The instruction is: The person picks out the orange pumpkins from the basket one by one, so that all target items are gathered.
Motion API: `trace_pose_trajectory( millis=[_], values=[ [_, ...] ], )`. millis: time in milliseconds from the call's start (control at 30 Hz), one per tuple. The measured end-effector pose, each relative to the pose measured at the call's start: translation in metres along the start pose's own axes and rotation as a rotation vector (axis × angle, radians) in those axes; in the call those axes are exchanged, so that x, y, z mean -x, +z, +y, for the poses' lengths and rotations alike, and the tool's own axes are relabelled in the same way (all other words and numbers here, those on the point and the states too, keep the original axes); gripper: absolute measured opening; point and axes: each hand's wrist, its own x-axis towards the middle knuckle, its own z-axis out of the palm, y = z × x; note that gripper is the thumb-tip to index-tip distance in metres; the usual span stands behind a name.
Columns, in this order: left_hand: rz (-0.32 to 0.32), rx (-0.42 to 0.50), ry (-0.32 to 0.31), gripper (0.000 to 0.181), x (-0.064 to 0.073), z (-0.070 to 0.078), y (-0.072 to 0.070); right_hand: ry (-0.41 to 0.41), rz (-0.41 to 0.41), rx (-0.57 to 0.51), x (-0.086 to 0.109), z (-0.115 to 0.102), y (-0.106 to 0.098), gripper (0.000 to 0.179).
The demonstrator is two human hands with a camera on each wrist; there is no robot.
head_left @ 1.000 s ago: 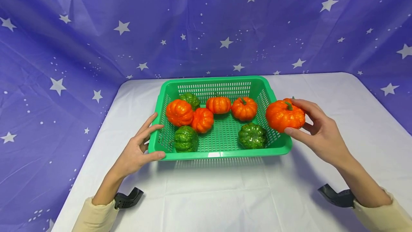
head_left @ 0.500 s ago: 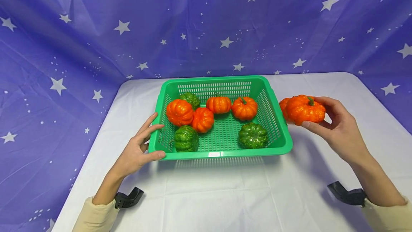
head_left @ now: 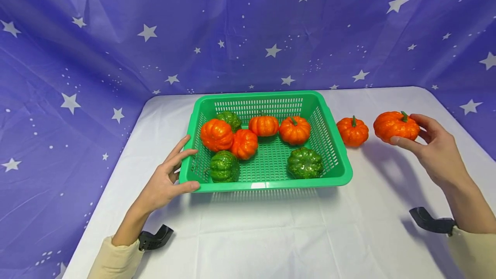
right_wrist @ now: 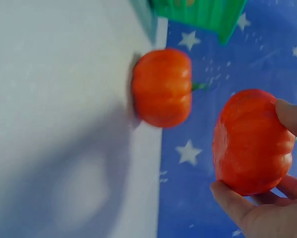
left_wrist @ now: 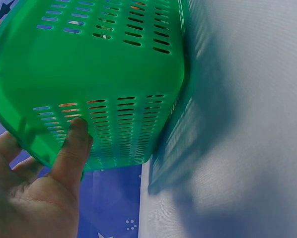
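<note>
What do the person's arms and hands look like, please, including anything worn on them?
The left sleeve and right sleeve are plain cream. The left wrist mount and right wrist mount, worn next to them, are black and angled. The left hand and right hand wear no gloves, and no cables show.

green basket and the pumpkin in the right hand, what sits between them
Another orange pumpkin, standing on the white cloth between the green basket and the held pumpkin; the head view shows it.
</note>
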Motion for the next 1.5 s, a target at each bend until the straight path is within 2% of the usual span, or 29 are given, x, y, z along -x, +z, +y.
trace_pose_trajectory(
  millis=[200,333,467,633,900,1500],
  values=[
    [-0.004,0.006,0.003,0.067,0.000,0.000,-0.001,0.110,-0.008,0.008,-0.024,0.025,-0.005,0.082],
    [0.001,0.017,-0.001,0.068,0.002,-0.001,0.000,0.117,-0.001,0.002,-0.040,0.038,0.001,0.080],
    [0.014,0.022,-0.007,0.069,0.004,-0.001,-0.001,0.111,-0.020,0.022,-0.048,0.047,0.007,0.076],
    [0.014,0.006,-0.010,0.068,0.002,-0.001,-0.001,0.146,-0.083,0.075,-0.047,0.058,0.007,0.084],
    [0.004,-0.007,-0.007,0.068,0.000,0.000,0.000,0.147,-0.137,0.065,-0.044,0.063,0.007,0.089],
    [0.000,0.023,-0.009,0.069,0.000,0.000,0.000,0.128,-0.153,0.041,-0.045,0.066,0.008,0.090]
  ],
)
